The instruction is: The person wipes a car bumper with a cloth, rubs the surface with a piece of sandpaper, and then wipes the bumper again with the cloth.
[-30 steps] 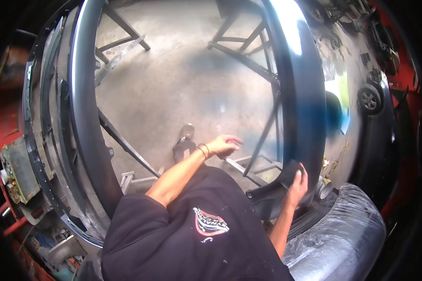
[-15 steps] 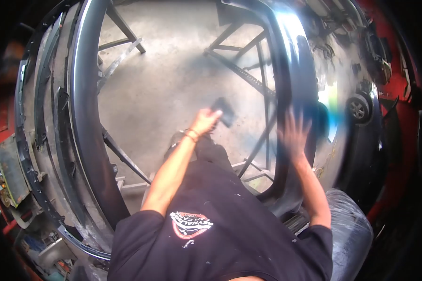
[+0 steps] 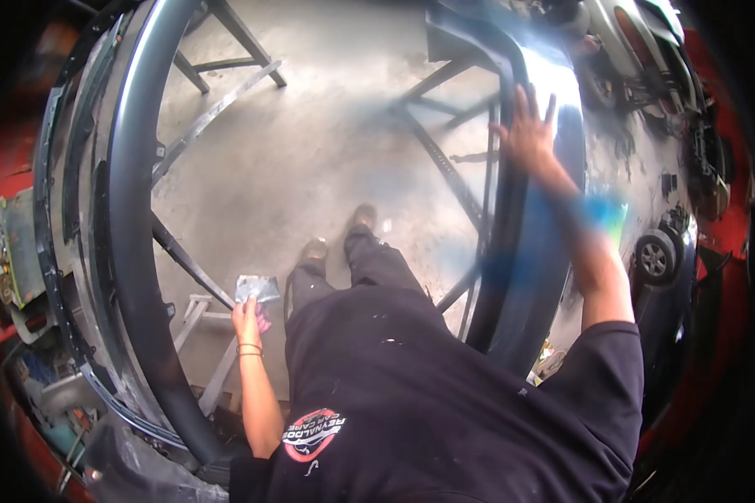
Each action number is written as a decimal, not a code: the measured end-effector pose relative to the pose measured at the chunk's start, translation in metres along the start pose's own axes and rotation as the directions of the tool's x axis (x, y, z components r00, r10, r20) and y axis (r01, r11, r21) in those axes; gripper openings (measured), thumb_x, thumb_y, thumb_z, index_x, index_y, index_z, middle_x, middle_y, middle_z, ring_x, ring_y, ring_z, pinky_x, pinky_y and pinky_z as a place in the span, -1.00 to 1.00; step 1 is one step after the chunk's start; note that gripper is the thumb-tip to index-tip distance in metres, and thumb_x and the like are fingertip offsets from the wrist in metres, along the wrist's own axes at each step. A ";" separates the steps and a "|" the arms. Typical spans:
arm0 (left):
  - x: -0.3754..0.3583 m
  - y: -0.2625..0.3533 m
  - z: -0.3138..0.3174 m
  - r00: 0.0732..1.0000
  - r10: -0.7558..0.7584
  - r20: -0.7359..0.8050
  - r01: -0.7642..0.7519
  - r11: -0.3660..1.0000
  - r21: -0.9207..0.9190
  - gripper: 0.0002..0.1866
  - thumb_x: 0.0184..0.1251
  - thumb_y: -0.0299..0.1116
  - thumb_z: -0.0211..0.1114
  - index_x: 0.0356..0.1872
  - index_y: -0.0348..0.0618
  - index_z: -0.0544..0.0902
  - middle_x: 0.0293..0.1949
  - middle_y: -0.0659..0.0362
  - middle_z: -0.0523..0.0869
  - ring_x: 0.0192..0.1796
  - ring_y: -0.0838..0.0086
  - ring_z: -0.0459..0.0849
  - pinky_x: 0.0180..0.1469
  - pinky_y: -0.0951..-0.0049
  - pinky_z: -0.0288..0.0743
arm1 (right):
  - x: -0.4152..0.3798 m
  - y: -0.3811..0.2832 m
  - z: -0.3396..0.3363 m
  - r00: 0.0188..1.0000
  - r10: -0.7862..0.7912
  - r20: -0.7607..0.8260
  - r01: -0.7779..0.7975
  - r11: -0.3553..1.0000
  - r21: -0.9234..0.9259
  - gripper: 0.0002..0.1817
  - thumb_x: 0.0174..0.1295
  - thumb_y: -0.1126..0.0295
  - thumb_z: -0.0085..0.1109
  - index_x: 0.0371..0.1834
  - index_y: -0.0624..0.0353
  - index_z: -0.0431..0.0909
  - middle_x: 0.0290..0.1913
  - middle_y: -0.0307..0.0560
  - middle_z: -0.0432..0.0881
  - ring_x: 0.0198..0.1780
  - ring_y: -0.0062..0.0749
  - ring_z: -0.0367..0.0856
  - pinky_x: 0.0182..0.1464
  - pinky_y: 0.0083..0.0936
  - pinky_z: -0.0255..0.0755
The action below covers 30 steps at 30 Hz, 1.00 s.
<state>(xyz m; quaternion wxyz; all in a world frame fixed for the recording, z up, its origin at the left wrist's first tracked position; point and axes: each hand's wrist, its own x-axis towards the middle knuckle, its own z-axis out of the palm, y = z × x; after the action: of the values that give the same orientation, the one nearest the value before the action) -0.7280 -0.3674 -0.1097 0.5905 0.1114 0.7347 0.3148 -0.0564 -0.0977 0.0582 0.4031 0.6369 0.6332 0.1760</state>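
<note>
My left hand [image 3: 249,318] is closed on a small grey sheet [image 3: 257,288], low over the floor and to the right of a long dark panel [image 3: 134,218]. The fingers of my right hand [image 3: 528,126] are spread flat on the upper part of a glossy dark car panel [image 3: 533,260], near a bright reflection. Nothing shows between those fingers and the panel. A black wristband circles my left wrist.
Metal stands [image 3: 445,159] support the panels on both sides. More long trim parts [image 3: 75,201] lie at the left. At the right are a wheel [image 3: 655,256] and a vehicle [image 3: 637,42]. My shoes [image 3: 363,215] are on the concrete floor.
My left hand has moved down and to the left with the sheet. My right hand has slid farther up the right panel. The view has shifted, and my shoes now show.
</note>
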 end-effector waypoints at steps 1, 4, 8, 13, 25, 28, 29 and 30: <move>-0.016 -0.004 -0.002 0.998 0.002 -0.064 0.001 0.999 0.042 -0.62 0.65 -0.04 0.47 -0.23 -0.05 0.54 -0.46 0.35 0.53 -0.64 0.70 0.35 -0.65 0.52 0.40 | 0.026 0.008 0.001 0.999 0.033 -0.005 -0.033 0.999 -0.034 -0.03 0.75 -0.39 -0.44 0.90 0.17 0.08 0.95 -0.07 -0.06 0.95 0.06 -0.38 0.81 0.57 -0.60; -0.043 -0.004 0.006 0.984 0.007 -0.177 0.012 0.995 0.101 -0.62 0.65 -0.04 0.47 -0.24 -0.04 0.52 -0.47 0.36 0.52 -0.65 0.70 0.34 -0.66 0.51 0.39 | 0.079 0.030 -0.025 0.995 0.067 0.076 -0.062 0.996 -0.067 -0.03 0.76 -0.38 -0.50 0.93 0.13 -0.02 0.97 -0.12 -0.15 0.95 0.04 -0.43 0.81 0.54 -0.65; -0.047 0.004 0.026 0.985 -0.015 -0.171 0.027 0.997 0.066 -0.63 0.65 -0.03 0.48 -0.21 -0.05 0.56 -0.42 0.35 0.57 -0.60 0.69 0.40 -0.60 0.52 0.47 | 0.050 0.022 -0.022 0.993 0.030 0.111 -0.022 0.997 -0.072 -0.03 0.76 -0.38 -0.50 0.93 0.16 -0.04 0.97 -0.13 -0.17 0.95 0.04 -0.40 0.81 0.53 -0.64; -0.015 0.057 0.063 0.987 0.100 0.128 -0.129 0.960 0.248 -0.63 0.65 -0.02 0.48 -0.18 -0.07 0.60 -0.38 0.34 0.62 -0.54 0.69 0.47 -0.54 0.52 0.53 | -0.073 -0.013 -0.026 0.982 0.028 0.189 -0.019 0.999 -0.049 0.01 0.74 -0.41 -0.44 0.93 0.20 -0.06 0.97 -0.09 -0.18 0.95 0.02 -0.46 0.81 0.54 -0.67; 0.037 0.075 0.125 0.784 0.044 0.619 -0.315 0.888 0.336 -0.56 0.59 0.00 0.54 -0.32 -0.12 0.62 -0.50 0.28 0.66 -0.64 0.62 0.55 -0.64 0.44 0.60 | -0.399 -0.138 -0.017 0.968 0.091 0.232 -0.120 0.986 0.115 0.07 0.61 -0.51 -0.20 0.93 0.05 0.07 0.97 -0.19 -0.20 0.95 0.07 -0.43 0.83 0.49 -0.62; 0.017 0.039 0.120 0.740 -0.002 0.672 -0.321 0.878 0.356 -0.55 0.56 0.00 0.56 -0.32 -0.12 0.61 -0.50 0.27 0.67 -0.64 0.60 0.57 -0.65 0.44 0.59 | -0.463 -0.168 -0.016 0.954 0.111 0.277 -0.164 0.971 0.176 0.09 0.53 -0.49 -0.03 0.94 -0.04 0.07 0.97 -0.27 -0.19 0.95 0.05 -0.38 0.84 0.51 -0.53; 0.013 0.023 0.116 0.725 -0.013 0.689 -0.337 0.865 0.371 -0.56 0.56 0.00 0.56 -0.32 -0.13 0.61 -0.49 0.25 0.68 -0.64 0.59 0.57 -0.65 0.44 0.58 | -0.484 -0.175 -0.020 0.949 0.123 0.289 -0.180 0.968 0.178 0.09 0.53 -0.49 -0.03 0.94 -0.04 0.07 0.97 -0.27 -0.19 0.95 0.05 -0.38 0.84 0.51 -0.53; 0.010 0.008 0.111 0.716 -0.066 0.695 -0.311 0.861 0.402 -0.56 0.57 -0.01 0.56 -0.32 -0.13 0.61 -0.49 0.25 0.68 -0.64 0.58 0.57 -0.65 0.44 0.58 | -0.506 -0.183 -0.024 0.945 0.130 0.301 -0.184 0.970 0.158 0.09 0.52 -0.47 0.02 0.94 -0.04 0.06 0.96 -0.30 -0.19 0.95 0.03 -0.36 0.85 0.49 -0.52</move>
<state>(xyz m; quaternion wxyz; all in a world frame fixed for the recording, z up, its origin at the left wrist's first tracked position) -0.6287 -0.3191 -0.1249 0.7484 0.4166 0.5077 0.0930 -0.2650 -0.5939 0.0828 0.4153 0.7386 0.5283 0.0538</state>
